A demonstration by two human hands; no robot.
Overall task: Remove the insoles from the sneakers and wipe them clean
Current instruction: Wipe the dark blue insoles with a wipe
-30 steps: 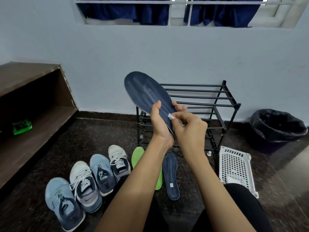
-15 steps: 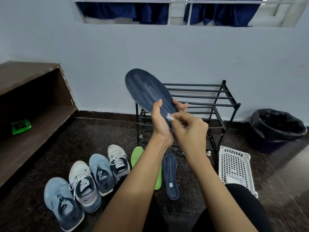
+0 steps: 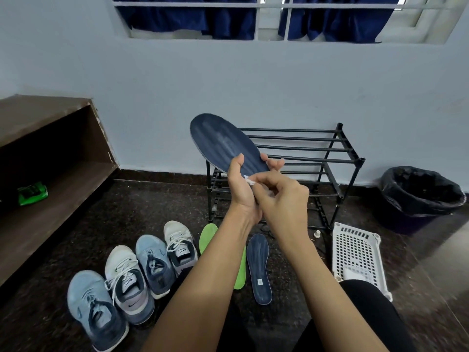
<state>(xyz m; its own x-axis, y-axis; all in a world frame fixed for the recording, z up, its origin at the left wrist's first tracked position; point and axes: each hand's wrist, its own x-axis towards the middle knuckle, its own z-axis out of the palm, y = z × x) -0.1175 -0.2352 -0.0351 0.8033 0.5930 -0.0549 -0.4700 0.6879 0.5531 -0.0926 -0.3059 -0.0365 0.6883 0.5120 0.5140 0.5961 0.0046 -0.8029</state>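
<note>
My left hand [image 3: 242, 186] grips the heel end of a dark blue insole [image 3: 223, 143], held up with its toe pointing up and left. My right hand [image 3: 281, 199] pinches a small white wipe [image 3: 250, 181] against the insole's lower part. On the floor lie a second dark blue insole [image 3: 259, 269] and a green insole [image 3: 208, 237], partly hidden by my left forearm. Several sneakers stand in a row at the lower left: two blue ones [image 3: 95, 311] [image 3: 153, 265] and two white ones [image 3: 129, 283] [image 3: 180, 246].
A black metal shoe rack [image 3: 317, 158] stands against the wall behind my hands. A white plastic basket [image 3: 355, 252] lies to its right, and a black-lined bin [image 3: 418, 196] stands further right. A brown wooden shelf [image 3: 50, 179] at the left holds a green packet [image 3: 32, 193].
The held insole and both hands have shifted slightly; my right hand with the wipe has moved a little down the insole toward its heel.
</note>
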